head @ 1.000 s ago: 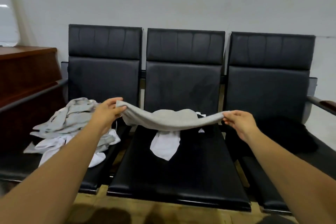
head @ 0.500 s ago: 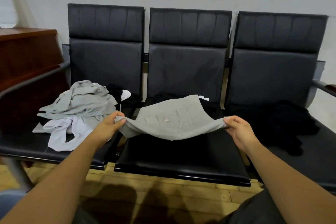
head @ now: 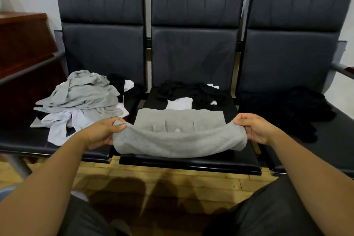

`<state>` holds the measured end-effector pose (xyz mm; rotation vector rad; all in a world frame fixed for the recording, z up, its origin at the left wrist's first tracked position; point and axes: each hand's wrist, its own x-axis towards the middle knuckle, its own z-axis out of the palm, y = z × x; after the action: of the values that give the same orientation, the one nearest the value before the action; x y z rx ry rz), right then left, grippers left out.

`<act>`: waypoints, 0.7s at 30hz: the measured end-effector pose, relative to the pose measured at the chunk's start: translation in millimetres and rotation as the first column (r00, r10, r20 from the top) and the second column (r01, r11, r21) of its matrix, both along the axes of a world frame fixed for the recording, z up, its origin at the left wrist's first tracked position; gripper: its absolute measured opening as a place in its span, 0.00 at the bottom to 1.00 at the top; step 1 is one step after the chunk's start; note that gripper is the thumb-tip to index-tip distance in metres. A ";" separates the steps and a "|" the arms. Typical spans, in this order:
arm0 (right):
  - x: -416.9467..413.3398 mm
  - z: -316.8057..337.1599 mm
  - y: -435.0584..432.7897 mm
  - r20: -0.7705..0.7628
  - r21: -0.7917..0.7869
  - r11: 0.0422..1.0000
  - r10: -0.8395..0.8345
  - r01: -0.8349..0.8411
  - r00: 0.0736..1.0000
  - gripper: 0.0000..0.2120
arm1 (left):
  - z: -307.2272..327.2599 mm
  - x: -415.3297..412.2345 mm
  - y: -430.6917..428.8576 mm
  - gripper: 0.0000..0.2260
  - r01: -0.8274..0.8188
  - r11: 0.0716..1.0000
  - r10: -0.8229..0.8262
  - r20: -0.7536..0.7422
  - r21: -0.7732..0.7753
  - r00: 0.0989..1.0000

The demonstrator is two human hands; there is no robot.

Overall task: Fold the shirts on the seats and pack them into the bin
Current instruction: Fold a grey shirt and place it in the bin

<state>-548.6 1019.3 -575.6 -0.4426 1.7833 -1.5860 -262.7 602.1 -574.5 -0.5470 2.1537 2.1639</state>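
Left hand [head: 99,133], right hand [head: 254,128] tight on grey shirt [head: 178,140] (possibly half-folded) over middle seat [head: 191,163].

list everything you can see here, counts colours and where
seats: three, black, side by side
grey shirt: one, grey, far edge on the middle seat, near edge lifted
mixed pile: one, grey and white with some black, left seat
loose clothes: a few, black and white, back of the middle seat
dark pile: one, black, right seat
cabinet: one, reddish-brown wood, far left
floor: yellowish wood, below the seats
left hand: one, grips the grey shirt's left corner
right hand: one, grips its right corner
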 end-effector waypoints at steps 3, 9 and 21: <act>1.6 0.1 -1.7 -0.024 0.046 0.999 -0.003 0.004 1.000 0.05 | -4.0 1.1 2.1 0.45 -0.016 1.000 0.016 0.051 0.009 0.999; -16.4 4.9 -15.9 -0.063 0.001 0.990 -0.141 0.142 0.988 0.04 | -9.0 -29.3 -3.8 0.13 -0.231 0.970 0.226 -0.065 -0.082 0.972; -102.0 -46.4 -84.4 -0.160 0.067 0.863 -0.486 0.501 0.859 0.06 | -35.8 -154.3 -50.8 0.15 -0.500 0.846 0.489 -0.104 -0.185 0.866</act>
<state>-650.6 934.9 -622.1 -0.0335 2.2029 -1.8202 -417.0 551.4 -610.3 -1.1977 2.5049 2.1938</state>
